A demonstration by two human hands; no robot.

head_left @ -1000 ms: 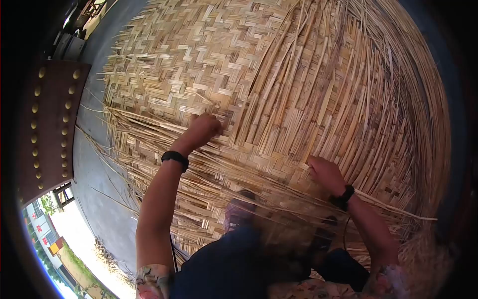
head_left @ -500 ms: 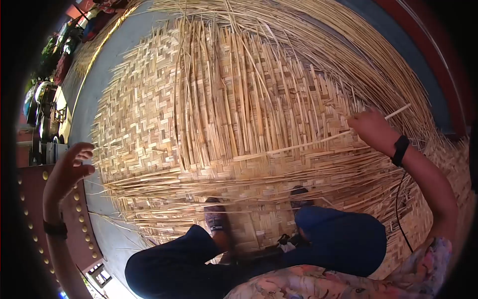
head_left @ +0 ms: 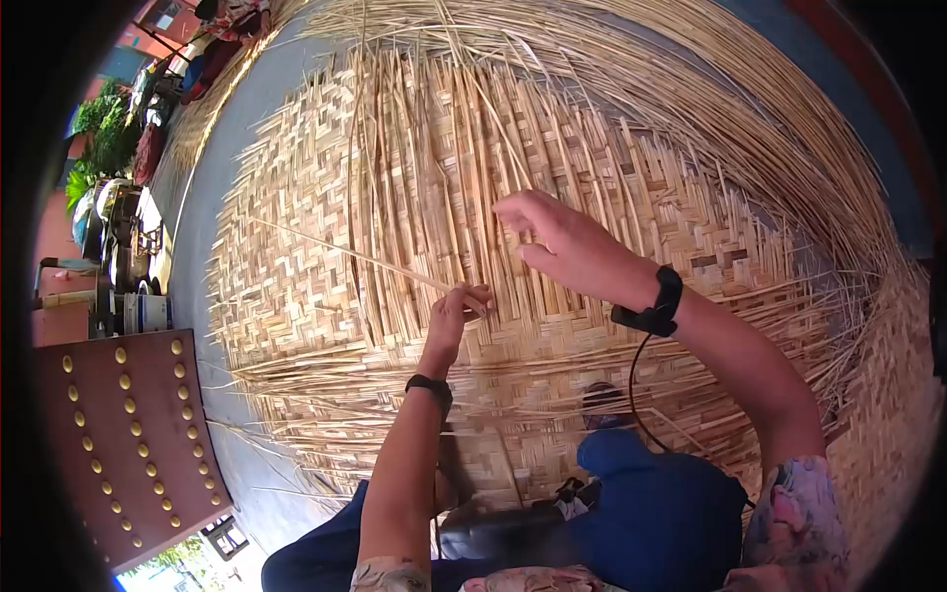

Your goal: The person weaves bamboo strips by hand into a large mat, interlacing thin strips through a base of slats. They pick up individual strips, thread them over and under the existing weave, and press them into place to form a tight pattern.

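Observation:
My left hand (head_left: 456, 314) is closed on the end of a thin split-bamboo strip (head_left: 360, 259), which slants up and to the left across the woven mat. Up and to the right of it, my right hand (head_left: 552, 232) hovers over the mat with its fingers apart and nothing visible in them. Beneath both hands spreads the herringbone-woven mat (head_left: 286, 266). Long unwoven strips (head_left: 395, 187) stand out lengthwise over its middle, and more loose strips (head_left: 316, 360) run crosswise near my knees.
A big heap of loose strips (head_left: 631, 74) lies along the far side and right. My bent knees (head_left: 651, 503) are at the mat's near part. At left stands a maroon panel with gold studs (head_left: 128, 434). A person (head_left: 237, 20) sits at the upper left.
My left hand has come in from the far left and now grips a strip. My right hand has moved left from the mat's right side, leaving the strip it held and opening its fingers.

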